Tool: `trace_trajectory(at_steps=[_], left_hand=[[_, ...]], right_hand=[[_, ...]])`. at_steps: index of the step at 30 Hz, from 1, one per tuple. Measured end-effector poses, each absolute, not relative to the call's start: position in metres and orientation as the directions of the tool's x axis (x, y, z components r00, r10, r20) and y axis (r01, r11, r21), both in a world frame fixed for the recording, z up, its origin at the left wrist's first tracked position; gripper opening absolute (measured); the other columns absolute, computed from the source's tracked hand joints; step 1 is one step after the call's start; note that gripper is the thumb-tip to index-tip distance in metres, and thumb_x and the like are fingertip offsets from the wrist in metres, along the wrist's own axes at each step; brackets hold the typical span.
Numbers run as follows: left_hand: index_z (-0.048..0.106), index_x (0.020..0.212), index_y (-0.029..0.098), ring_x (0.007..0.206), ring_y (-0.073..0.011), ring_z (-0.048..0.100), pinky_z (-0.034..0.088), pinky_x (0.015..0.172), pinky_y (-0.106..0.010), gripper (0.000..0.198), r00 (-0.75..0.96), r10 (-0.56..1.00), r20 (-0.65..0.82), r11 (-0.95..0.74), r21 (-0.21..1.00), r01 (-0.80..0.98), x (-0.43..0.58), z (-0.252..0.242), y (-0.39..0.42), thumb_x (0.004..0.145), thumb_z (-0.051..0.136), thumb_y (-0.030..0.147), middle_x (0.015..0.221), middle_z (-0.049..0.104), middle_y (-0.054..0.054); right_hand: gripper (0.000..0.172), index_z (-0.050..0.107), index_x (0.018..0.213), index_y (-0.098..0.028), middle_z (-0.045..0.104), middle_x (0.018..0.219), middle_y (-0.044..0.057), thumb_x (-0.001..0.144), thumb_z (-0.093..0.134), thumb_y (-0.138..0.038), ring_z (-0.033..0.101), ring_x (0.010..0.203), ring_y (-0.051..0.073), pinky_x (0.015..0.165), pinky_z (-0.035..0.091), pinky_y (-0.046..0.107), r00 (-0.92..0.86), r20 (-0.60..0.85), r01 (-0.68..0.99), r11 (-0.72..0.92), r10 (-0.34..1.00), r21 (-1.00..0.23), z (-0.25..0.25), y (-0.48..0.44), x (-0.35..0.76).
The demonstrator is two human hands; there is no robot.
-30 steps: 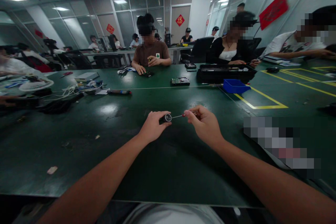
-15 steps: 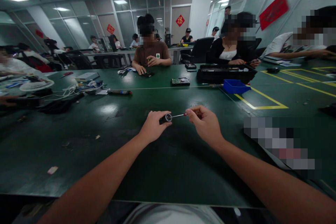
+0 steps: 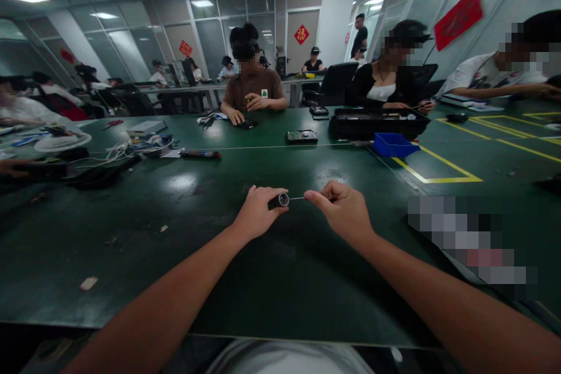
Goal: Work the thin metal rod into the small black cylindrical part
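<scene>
Over the middle of the green table, my left hand [image 3: 256, 213] is closed around a small black cylinder [image 3: 283, 200] with a pale ring at its round end. Thumb and fingers grip its sides, and the end faces me. From the right, my right hand [image 3: 344, 204] pinches a screwdriver [image 3: 297, 198], whose thin metal shaft points left at the cylinder's rim. Its tip appears to meet the cylinder, though the exact contact is too small to make out. Most of the handle is hidden by my fingers.
Farther across the green table [image 3: 210, 298] lie a hard drive [image 3: 302, 137], a pen-like black tool [image 3: 200, 154], a blue bin [image 3: 394, 144] and a long black casing [image 3: 379, 123]. Cables and parts cover the left side. A blurred-out item [image 3: 468, 239] lies at right. Co-workers sit opposite.
My right hand's grip has shifted down the screwdriver toward the cylinder, covering the red part seen before. The cylinder and left hand have moved slightly right and down.
</scene>
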State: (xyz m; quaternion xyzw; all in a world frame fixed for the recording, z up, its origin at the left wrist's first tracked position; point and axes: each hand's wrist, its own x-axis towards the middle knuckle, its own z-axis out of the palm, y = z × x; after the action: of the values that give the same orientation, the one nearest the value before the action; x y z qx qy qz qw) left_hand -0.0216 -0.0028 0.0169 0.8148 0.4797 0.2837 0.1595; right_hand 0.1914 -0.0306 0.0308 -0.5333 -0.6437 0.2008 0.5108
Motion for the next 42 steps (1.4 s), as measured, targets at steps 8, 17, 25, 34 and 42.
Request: trace_trajectory(at_steps=[8,17,25,34,42], left_hand=[[0.067,0.122,0.025,0.113,-0.0269,0.063,0.029,0.113,-0.058,0.036,0.380,0.871,0.310,-0.491,0.531,0.691,-0.024,0.013,0.000,0.086,0.073,0.024,0.118,0.073,-0.006],[0.067,0.122,0.025,0.113,-0.0268,0.062,0.028,0.113,-0.059,0.035,0.395,0.862,0.319,-0.507,0.526,0.683,-0.024,0.011,0.000,0.087,0.072,0.025,0.118,0.072,-0.006],[0.068,0.121,0.024,0.110,-0.0258,0.064,0.041,0.106,-0.049,0.037,0.392,0.861,0.325,-0.509,0.545,0.666,-0.023,0.013,-0.001,0.085,0.074,0.022,0.115,0.073,-0.006],[0.070,0.119,0.022,0.107,-0.0240,0.064,0.048,0.098,-0.041,0.036,0.390,0.852,0.348,-0.523,0.571,0.633,-0.024,0.011,0.000,0.084,0.074,0.019,0.113,0.073,-0.006],[0.070,0.118,0.022,0.107,-0.0240,0.064,0.048,0.097,-0.041,0.035,0.412,0.849,0.330,-0.527,0.571,0.629,-0.023,0.012,-0.002,0.084,0.074,0.020,0.113,0.073,-0.005]], right_hand=[[0.033,0.066,0.074,-0.020,0.061,0.057,-0.002,0.083,0.070,-0.051,0.050,0.049,0.013,0.047,0.035,0.027,0.029,0.415,0.497,0.347,0.910,-0.796,0.030,-0.029,0.192],[0.027,0.067,0.095,-0.020,0.068,0.071,0.002,0.095,0.054,-0.044,0.064,0.064,0.018,0.060,0.046,0.030,-0.072,0.376,0.439,0.368,0.924,-0.820,0.031,-0.030,0.191],[0.029,0.065,0.092,-0.022,0.060,0.062,-0.001,0.099,0.046,-0.042,0.057,0.057,0.017,0.056,0.040,0.030,-0.074,0.397,0.504,0.378,0.915,-0.777,0.030,-0.029,0.191],[0.032,0.061,0.087,-0.022,0.059,0.065,-0.001,0.100,0.044,-0.045,0.057,0.060,0.017,0.058,0.041,0.030,-0.079,0.350,0.473,0.344,0.933,-0.811,0.026,-0.024,0.193],[0.026,0.063,0.102,-0.022,0.068,0.079,0.003,0.098,0.048,-0.043,0.062,0.066,0.019,0.060,0.045,0.031,-0.065,0.365,0.465,0.352,0.929,-0.813,0.025,-0.021,0.194]])
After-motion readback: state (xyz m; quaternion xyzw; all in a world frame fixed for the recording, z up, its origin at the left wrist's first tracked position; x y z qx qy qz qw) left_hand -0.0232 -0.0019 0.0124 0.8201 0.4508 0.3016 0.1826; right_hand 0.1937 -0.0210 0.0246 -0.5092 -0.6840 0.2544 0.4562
